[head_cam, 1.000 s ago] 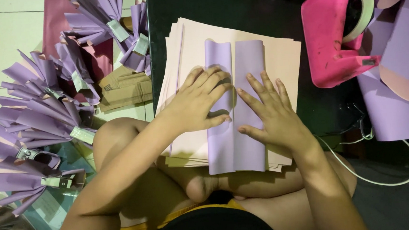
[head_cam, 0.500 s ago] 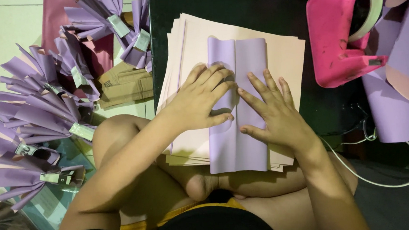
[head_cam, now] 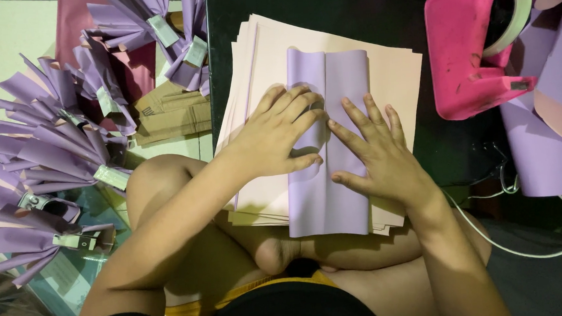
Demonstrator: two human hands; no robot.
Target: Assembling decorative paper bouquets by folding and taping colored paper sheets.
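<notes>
Hands flat and spread: left hand and right hand press a folded lilac paper sheet atop a loose stack of pale peach paper sheets. Uneven pressure could skew the crease, apparently central, or shift the stack.

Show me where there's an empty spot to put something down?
Bare dark tabletop lies beyond the pink paper stack, up to the pink tape dispenser. Crowded: purple paper bundles fill the floor on the left, purple rolls the right, and both the left hand and right hand press the purple sheet.
</notes>
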